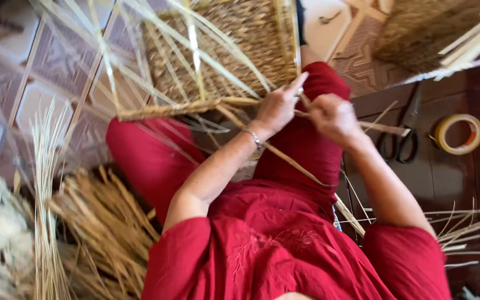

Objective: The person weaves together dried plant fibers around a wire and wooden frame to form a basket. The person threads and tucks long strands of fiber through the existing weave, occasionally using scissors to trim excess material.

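At the lap-side edge of the half-woven basket [223, 50], left hand [276, 108] and right hand [334, 116] are both pinching a light, stiff, brittle-looking straw strand [290, 158], probably best gripped near the weave.

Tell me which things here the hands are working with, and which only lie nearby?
In use:
- left hand and right hand on one straw strand
- half-woven basket

Lying about:
- scissors
- tape roll
- straw bundle
- second woven piece
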